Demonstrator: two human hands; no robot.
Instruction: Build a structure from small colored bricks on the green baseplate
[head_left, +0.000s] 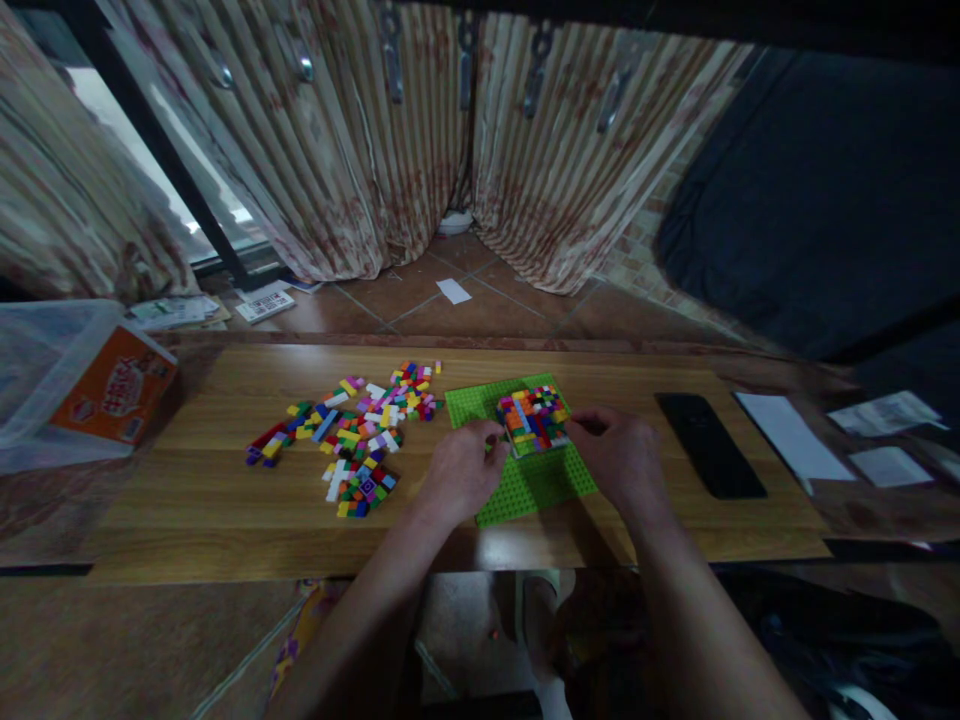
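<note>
A multicoloured structure of toy building bricks [534,418] sits over a green studded baseplate [499,505] on the wooden table. My left hand [466,468] is closed, with thumb and fingers curled at the structure's left front corner. On the other side, my right hand [621,458] is closed too, its fingertips against the structure's right edge. Whether a small loose brick is in either hand's fingers cannot be made out. To the left of the baseplate lies a spread pile of loose bricks [366,437] in many colours.
A black phone-like slab [711,445] lies on the wooden table [202,500] at right. White paper [791,435] is beyond the table's right end. A clear plastic box [67,330] with an orange label stands at left. Striped curtains [360,150] hang behind.
</note>
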